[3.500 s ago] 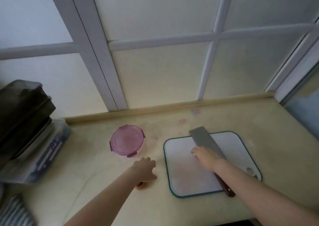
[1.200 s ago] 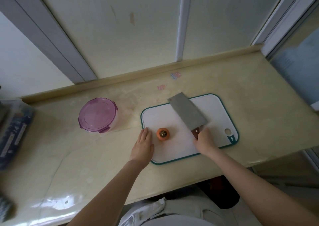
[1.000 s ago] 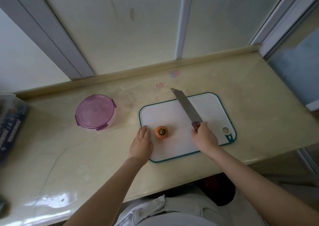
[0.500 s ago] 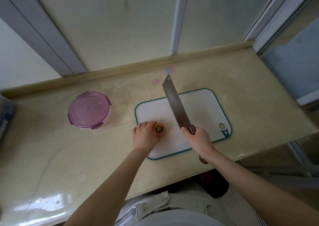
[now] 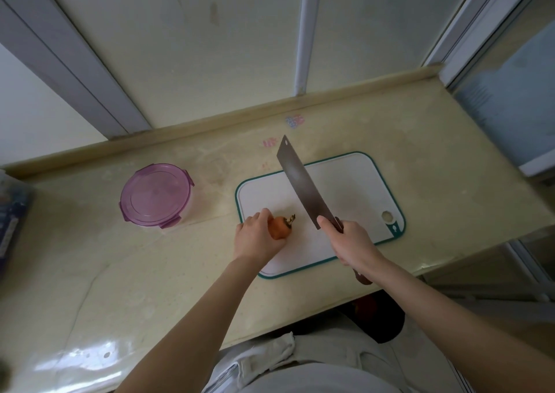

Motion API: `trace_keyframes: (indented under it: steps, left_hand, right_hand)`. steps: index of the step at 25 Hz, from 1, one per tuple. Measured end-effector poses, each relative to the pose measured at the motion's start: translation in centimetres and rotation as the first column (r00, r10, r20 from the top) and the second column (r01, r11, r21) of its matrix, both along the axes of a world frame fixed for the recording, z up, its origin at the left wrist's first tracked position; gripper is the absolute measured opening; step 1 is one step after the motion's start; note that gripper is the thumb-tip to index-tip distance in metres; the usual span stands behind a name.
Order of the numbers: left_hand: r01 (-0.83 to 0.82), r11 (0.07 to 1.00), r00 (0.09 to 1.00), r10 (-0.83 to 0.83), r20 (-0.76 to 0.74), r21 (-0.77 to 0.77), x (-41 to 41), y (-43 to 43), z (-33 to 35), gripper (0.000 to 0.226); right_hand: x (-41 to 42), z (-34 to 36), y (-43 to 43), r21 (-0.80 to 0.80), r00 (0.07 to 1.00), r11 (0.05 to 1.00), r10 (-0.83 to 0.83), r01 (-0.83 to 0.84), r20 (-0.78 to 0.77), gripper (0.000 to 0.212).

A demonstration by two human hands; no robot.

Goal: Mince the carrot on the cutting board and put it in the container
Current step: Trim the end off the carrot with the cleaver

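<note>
- My left hand (image 5: 256,238) sits just left of centre in the frame, fingers curled round the carrot (image 5: 280,227) and pinning it to the board (image 5: 354,188).
- The carrot is a short orange stub lying on its side at the board's left end, stem end pointing right and up, whole and uncut.
- My right hand (image 5: 353,244) is right of centre, wrapped tight round the handle of the cleaver (image 5: 301,187).
- The blade runs from my hand toward the upper middle of the frame and reaches past the board's far edge. I cannot tell whether it touches the board.
- The white board with its green rim lies on the counter (image 5: 435,158), centre right.
- The container (image 5: 155,195), round with a purple lid clipped on, stands on the counter to the left of the board, apart from it.
</note>
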State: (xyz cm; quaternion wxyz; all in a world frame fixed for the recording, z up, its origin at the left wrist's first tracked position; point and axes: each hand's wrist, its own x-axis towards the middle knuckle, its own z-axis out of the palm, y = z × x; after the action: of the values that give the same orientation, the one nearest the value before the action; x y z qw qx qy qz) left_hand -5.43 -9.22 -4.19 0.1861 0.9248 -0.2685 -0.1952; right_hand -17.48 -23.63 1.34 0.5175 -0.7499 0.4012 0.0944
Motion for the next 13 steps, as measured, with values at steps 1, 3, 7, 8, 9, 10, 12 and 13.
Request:
trace_keyframes:
  steps: [1, 3, 7, 8, 9, 10, 12, 13]
  left_hand:
    - [0.016, 1.000, 1.000, -0.016, 0.007, 0.004, 0.0, -0.1, 0.0, 0.039]
    - [0.036, 0.999, 0.999, -0.036, 0.005, 0.014, 0.0, -0.4, 0.0, 0.043]
    - [0.060, 0.998, 0.998, -0.061, 0.025, 0.036, 0.0, -1.2, 0.4, 0.048]
    - [0.063, 0.997, 0.998, -0.064, 0.030, 0.043, 0.0, -1.3, 0.4, 0.048]
    - [0.058, 0.997, 0.998, -0.059, 0.028, 0.047, 0.0, -1.3, 0.4, 0.049]
    - [0.047, 0.998, 0.999, -0.048, 0.023, 0.048, -0.1, -1.3, 0.2, 0.050]
    - [0.019, 0.999, 1.000, -0.020, 0.013, 0.046, -0.4, -1.2, 0.0, 0.051]
    - [0.004, 0.999, 1.000, -0.005, 0.010, 0.046, -0.5, -1.3, -0.2, 0.051]
  right_hand:
    - [-0.2, 0.1, 0.2, -0.004, 1.000, 1.000, 0.017, -0.017, 0.000, 0.049]
    - [-0.5, 0.2, 0.5, -0.007, 0.999, 0.999, 0.038, -0.039, -0.012, 0.054]
    - [-1.1, 0.5, 1.1, -0.036, 0.996, 0.996, 0.084, -0.086, -0.038, 0.057]
    - [-1.2, 0.6, 1.2, -0.031, 0.995, 0.995, 0.089, -0.090, -0.047, 0.056]
    - [-1.4, 0.5, 1.4, -0.020, 0.995, 0.996, 0.086, -0.087, -0.056, 0.056]
    - [-1.6, 0.5, 1.5, -0.007, 0.995, 0.997, 0.080, -0.081, -0.061, 0.055]
    - [-1.8, 0.5, 1.8, 0.016, 0.995, 0.998, 0.069, -0.068, -0.065, 0.054]
    - [-1.8, 0.6, 1.9, 0.020, 0.995, 0.997, 0.070, -0.069, -0.065, 0.055]
